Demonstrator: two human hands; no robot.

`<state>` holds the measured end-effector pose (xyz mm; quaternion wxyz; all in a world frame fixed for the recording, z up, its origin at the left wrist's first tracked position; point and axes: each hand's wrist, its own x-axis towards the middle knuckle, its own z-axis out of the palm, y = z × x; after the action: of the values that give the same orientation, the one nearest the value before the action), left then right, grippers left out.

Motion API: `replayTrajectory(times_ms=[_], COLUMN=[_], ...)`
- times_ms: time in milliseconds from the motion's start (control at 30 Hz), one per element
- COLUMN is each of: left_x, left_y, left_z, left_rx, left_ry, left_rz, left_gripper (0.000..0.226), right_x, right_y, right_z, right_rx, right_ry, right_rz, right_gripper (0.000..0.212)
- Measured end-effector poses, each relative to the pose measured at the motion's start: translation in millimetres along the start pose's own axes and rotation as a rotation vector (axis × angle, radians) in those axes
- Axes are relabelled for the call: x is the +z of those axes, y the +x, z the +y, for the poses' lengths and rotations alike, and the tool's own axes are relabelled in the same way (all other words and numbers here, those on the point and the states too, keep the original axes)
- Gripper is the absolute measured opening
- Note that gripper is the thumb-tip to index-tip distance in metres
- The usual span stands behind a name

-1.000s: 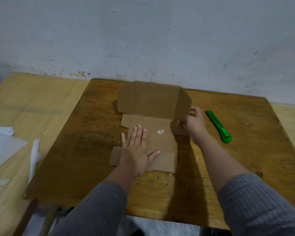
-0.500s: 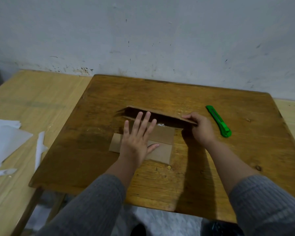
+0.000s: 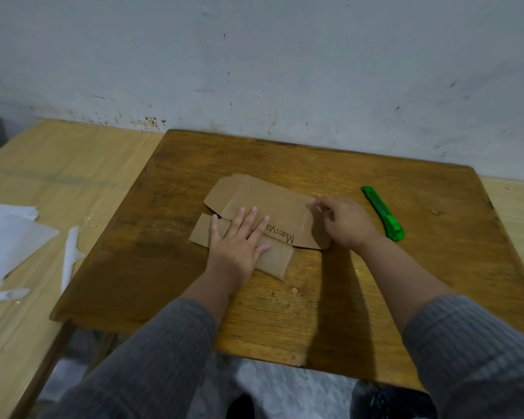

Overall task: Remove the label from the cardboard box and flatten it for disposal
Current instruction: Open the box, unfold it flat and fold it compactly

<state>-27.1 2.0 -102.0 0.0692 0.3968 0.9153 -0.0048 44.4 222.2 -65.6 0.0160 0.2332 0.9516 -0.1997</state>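
1. Since half a second earlier: the raised rear panel of the cardboard box (image 3: pixel 263 207) has been folded down toward the person; it is now seen lying flat over the lower panels, handwritten lettering uppermost.
2. Head view, cardboard box: flattened, laid at the middle of the dark wooden table (image 3: pixel 375 297); a lower flap is left showing at the near edge.
3. Left hand (image 3: pixel 239 246): laid palm down, fingers spread and straight, pressed on the folded panels; nothing is grasped.
4. Right hand (image 3: pixel 345 222): set on the right end of the box, fingertips curled at the edge of the top panel; whether the edge is pinched cannot be told.
5. Green utility knife (image 3: pixel 383 213): laid on the table just right of the right hand, apart from it.
6. White paper scraps (image 3: pixel 12 246): scattered on the lighter table (image 3: pixel 58 176) at left, well apart from the box.
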Motion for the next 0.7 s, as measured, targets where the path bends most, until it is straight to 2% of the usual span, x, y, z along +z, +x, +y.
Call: replayTrajectory(times_ms=[100,167,233,333,400,467,533,633,700], left_x=[4,5,5,1,-5,-10,-16,-21,-26], left_y=[4,6,9,16,18,19,18,18,16], left_z=[-5,-8,-11,-22,-30,-34,-31,-20,-17], left_rx=[0.017,0.034,0.045,-0.005,-0.181,-0.434,-0.579,-0.529,-0.532], left_ry=[-0.048,-0.064,-0.064,-0.068,-0.122,-0.231,-0.35,-0.496,-0.64], left_rz=[-0.081,-0.107,-0.118,-0.152,-0.206,-0.252,-0.285,-0.264,-0.194], left_gripper=[0.054,0.053,0.052,0.052,0.057,0.077,0.091,0.076,0.069], right_x=[10,18,25,22,16,10,7,8,7], right_y=[18,26,34,40,41,34,22,1,-13], right_z=[-19,-31,-37,-44,-47,-52,-57,-59,-58], right_rx=[-0.095,-0.105,-0.079,0.037,0.116,0.158,0.214,0.328,0.415], right_ry=[-0.225,-0.238,-0.199,-0.014,0.127,0.241,0.389,0.689,0.905], right_rz=[-0.155,-0.262,-0.263,-0.138,-0.162,-0.258,-0.275,-0.158,-0.063], right_gripper=[0.047,0.05,0.048,0.045,0.049,0.065,0.072,0.067,0.066])
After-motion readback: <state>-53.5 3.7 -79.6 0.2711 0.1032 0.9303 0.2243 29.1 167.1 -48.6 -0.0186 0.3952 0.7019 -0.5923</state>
